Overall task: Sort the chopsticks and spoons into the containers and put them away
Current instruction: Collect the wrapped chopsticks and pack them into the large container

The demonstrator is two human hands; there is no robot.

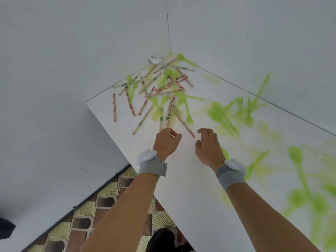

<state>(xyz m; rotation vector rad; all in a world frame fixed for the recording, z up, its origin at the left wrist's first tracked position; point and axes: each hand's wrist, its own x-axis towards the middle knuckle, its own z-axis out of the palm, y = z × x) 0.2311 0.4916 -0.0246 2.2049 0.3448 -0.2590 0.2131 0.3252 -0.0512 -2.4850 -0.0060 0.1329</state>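
- Left hand [166,141] hung over the white table [190,188], fingers curled in, thumb and forefinger pinched on a thin pale sliver; couldn't tell what it was.
- Right hand [209,146] hovered beside it, fingers half curled and apart, holding nothing, palm down.
- Both wrists wore grey straps [230,176] with white pads.
- 1 wrapped chopstick [188,128] lay just ahead, between the 2 hands, its near end close to the right fingertips.
- Main pile of chopsticks [160,88] and green spoons [181,96] lay mixed and crossed further out, running into the wall corner.
- More spoons, motion-blurred, spread along the right side of the table; 1 cluster [221,115] sat ahead-right of the right hand, others [298,160] to the near right.
- 1 spoon peeked out from under the right wrist.
- A small white object [156,60] sat in the far corner, unclear what.
- Patterned floor [101,202] showed below the table's left edge.
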